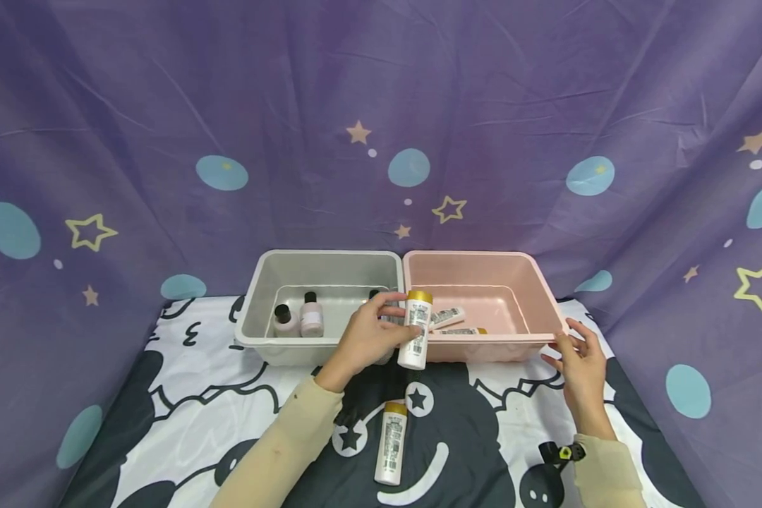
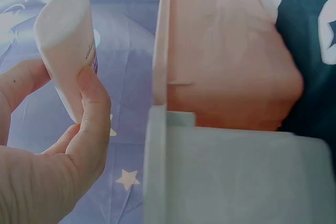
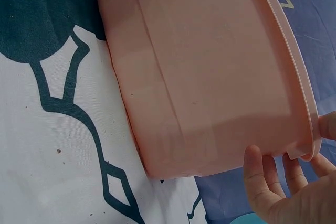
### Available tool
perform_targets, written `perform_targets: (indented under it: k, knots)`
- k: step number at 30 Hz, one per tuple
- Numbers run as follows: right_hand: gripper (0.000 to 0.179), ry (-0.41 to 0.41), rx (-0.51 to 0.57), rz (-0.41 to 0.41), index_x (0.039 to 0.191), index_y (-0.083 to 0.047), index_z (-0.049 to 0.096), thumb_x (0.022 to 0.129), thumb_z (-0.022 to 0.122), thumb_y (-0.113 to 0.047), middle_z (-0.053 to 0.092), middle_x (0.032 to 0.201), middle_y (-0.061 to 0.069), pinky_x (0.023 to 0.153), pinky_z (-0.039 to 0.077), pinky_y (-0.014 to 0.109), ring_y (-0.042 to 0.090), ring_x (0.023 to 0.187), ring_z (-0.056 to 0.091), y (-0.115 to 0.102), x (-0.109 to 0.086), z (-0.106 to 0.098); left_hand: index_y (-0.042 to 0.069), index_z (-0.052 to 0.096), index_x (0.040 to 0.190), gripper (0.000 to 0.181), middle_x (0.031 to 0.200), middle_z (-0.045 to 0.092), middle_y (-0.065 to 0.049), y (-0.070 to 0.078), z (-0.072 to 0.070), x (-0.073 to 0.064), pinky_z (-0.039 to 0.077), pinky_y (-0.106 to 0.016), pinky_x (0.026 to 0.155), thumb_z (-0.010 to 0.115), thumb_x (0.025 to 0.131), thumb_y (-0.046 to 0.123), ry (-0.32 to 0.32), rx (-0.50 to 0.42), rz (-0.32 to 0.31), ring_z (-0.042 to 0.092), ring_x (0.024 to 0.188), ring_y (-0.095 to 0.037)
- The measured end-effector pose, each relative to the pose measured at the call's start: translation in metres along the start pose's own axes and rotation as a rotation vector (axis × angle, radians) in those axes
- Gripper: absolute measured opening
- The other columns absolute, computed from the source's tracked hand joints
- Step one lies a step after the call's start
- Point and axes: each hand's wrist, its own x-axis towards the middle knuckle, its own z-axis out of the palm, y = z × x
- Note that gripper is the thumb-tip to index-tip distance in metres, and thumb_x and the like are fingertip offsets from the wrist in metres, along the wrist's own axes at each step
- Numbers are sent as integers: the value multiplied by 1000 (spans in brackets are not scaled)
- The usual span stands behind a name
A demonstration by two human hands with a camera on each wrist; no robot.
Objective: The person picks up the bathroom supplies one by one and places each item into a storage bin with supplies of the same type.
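My left hand (image 1: pixel 370 331) pinches a white bottle with a gold cap (image 1: pixel 417 346) between thumb and fingers, cap up, at the front left corner of the pink bin (image 1: pixel 489 339). In the left wrist view the white base of this bottle (image 2: pixel 65 24) faces the camera, above the rim. My right hand (image 1: pixel 585 374) grips the pink bin's front right corner. The right wrist view shows the thumb over the rim and the fingers under it. Two similar white bottles (image 1: pixel 447 317) lie inside the pink bin, partly hidden by its front wall.
A grey bin (image 1: pixel 330 341) stands left against the pink one. Inside are pale bottles with black caps (image 1: pixel 311 315), one mostly behind my left hand. Another gold-capped white bottle (image 1: pixel 391 444) lies on the patterned cloth (image 1: pixel 228 409) in front. A purple curtain (image 1: pixel 502 106) hangs behind.
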Motion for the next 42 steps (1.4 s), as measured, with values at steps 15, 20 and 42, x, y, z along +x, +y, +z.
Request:
perform_targets:
  k: [15, 20, 42]
  knots:
    - [42, -2, 6, 7, 137, -5, 55, 97, 67, -9, 65, 96, 2, 63, 58, 29, 15, 82, 67, 0, 0, -2, 8, 57, 137, 62, 113, 64, -13, 27, 12, 73, 58, -35, 68, 83, 82, 14, -59, 23, -43, 67, 91, -24]
    - [42, -12, 2, -4, 138, -4, 54, 97, 66, -8, 65, 95, 1, 63, 58, 29, 15, 81, 67, 0, 0, -2, 5, 58, 134, 60, 111, 65, -11, 31, 22, 98, 59, -33, 69, 84, 81, 13, -79, 15, -56, 67, 92, -23]
    - [44, -14, -26, -10, 140, -5, 53, 98, 66, -10, 65, 97, 2, 64, 59, 30, 16, 83, 67, 1, 2, -1, -1, 61, 125, 52, 103, 66, -14, 15, 57, 166, 59, -37, 68, 84, 80, 9, -70, 97, -138, 68, 80, -23]
